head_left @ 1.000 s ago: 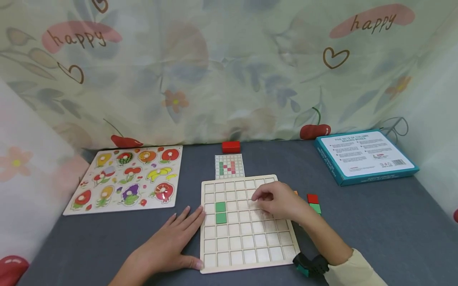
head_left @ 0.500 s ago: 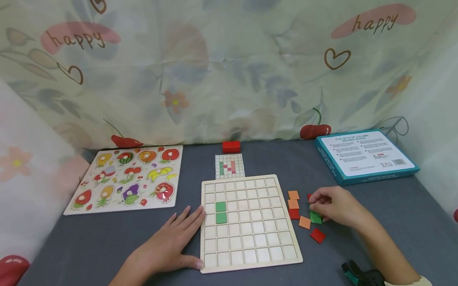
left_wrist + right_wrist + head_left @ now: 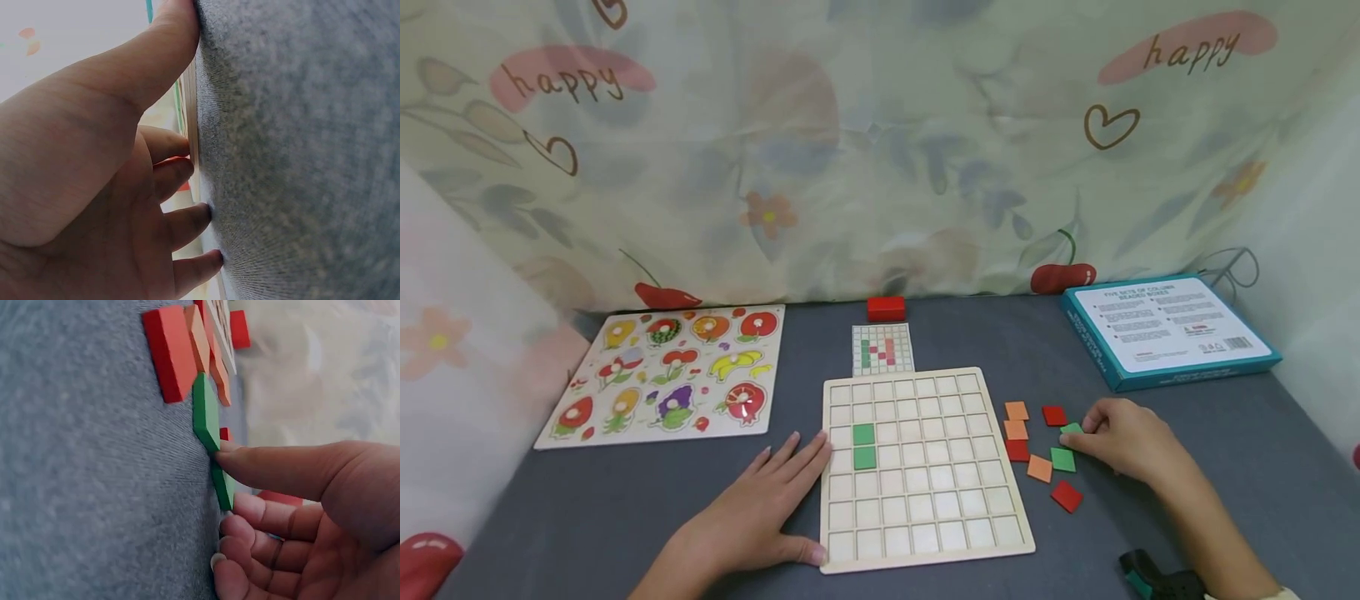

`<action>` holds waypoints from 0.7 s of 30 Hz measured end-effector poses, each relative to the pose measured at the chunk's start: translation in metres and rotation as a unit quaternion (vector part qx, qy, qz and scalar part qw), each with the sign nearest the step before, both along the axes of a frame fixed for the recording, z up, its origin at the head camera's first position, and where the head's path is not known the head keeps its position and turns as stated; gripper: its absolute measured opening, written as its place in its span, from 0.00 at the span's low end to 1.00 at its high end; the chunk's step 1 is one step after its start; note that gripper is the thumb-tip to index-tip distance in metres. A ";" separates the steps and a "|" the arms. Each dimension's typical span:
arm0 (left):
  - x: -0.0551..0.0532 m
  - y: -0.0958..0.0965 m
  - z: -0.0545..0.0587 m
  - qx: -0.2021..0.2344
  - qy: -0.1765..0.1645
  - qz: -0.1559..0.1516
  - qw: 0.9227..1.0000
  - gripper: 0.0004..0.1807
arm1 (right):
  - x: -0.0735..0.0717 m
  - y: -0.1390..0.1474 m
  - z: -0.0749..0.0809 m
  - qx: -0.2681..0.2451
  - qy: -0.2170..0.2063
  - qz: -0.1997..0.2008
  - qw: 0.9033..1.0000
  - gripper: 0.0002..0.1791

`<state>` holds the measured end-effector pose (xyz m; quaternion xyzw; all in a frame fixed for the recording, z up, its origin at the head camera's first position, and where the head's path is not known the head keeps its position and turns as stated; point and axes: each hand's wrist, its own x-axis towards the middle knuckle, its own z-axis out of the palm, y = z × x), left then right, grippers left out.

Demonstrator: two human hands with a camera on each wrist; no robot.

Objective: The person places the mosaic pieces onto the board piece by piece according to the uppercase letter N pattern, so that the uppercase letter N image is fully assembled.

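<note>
My left hand [image 3: 752, 508] lies with fingers spread along the left edge of a pale wooden grid board [image 3: 928, 500], its thumb at the lower left corner. In the left wrist view the fingertips touch the board's edge and the cloth. Two green tiles [image 3: 864, 446] sit one above the other in the board's cells. To the right of the board, my right hand [image 3: 1123, 437] pinches a green square tile [image 3: 223, 487] between thumb and index finger, at the cloth. A second green tile [image 3: 1063, 459] lies just beside it.
Red tiles [image 3: 1067, 497] and orange tiles [image 3: 1039, 468] lie loose between board and right hand. Behind the board are a pattern card [image 3: 882, 350] and a red block [image 3: 886, 309]. A fruit puzzle [image 3: 662, 375] stands left; a teal box [image 3: 1172, 325] lies back right.
My right hand has left the board and gone right to the loose tiles, where its thumb and finger have come to a green tile. My left hand has stayed in place.
</note>
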<state>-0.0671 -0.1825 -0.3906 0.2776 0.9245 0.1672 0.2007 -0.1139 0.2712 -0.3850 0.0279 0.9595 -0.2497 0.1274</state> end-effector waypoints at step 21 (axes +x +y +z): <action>0.001 -0.001 0.000 0.004 0.002 -0.003 1.000 0.64 | -0.002 -0.001 0.004 -0.229 -0.023 0.031 0.973 0.10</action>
